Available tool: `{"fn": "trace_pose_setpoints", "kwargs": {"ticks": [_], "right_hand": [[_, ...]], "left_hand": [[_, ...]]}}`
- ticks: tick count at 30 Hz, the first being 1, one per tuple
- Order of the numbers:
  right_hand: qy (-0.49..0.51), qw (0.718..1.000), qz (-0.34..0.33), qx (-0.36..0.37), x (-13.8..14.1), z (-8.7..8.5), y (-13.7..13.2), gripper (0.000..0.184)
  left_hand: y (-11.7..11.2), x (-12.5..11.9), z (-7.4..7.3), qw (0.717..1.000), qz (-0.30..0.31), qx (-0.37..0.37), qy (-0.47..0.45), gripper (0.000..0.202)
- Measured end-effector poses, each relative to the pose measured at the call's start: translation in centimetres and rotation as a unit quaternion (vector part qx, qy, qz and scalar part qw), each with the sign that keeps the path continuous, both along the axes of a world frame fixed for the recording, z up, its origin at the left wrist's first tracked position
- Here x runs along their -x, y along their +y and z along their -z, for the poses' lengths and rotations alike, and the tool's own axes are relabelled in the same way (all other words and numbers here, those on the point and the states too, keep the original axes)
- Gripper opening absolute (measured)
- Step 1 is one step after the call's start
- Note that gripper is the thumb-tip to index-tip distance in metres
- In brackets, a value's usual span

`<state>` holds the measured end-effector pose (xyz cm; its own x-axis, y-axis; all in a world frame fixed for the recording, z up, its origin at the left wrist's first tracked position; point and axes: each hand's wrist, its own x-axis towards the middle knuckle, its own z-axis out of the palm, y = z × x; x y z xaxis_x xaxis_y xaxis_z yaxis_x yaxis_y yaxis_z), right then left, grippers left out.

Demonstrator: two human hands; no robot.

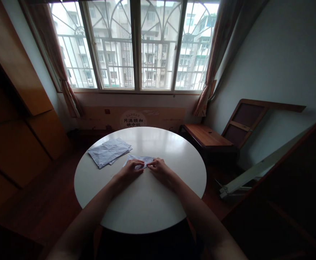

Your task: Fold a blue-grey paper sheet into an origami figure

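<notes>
My L hand (134, 167) & R hand (159, 168) pinch folded paper (145, 158), prob. mid-fold; creased paper stack (108, 151) lies nearby, unheld.

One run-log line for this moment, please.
left hand: touching flat pale-blue paper | right hand: touching its right side | nearby: creased pale-blue paper stack, left of hands | surface: round white table

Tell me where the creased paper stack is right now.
In the head view, the creased paper stack lies on the left part of the round white table, beyond and left of the left hand.
</notes>
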<state>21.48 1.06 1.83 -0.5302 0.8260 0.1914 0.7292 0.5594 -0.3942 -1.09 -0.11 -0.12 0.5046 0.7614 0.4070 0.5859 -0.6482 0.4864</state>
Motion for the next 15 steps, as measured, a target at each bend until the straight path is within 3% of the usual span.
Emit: {"fn": "trace_pose_setpoints", "kwargs": {"ticks": [15], "right_hand": [[-0.011, 0.982, 0.182, 0.048, -0.29, -0.69, 0.12, 0.034]], "left_hand": [[0.36, 0.38, 0.59, 1.0, -0.011, 0.008, 0.026, 0.03]]}}
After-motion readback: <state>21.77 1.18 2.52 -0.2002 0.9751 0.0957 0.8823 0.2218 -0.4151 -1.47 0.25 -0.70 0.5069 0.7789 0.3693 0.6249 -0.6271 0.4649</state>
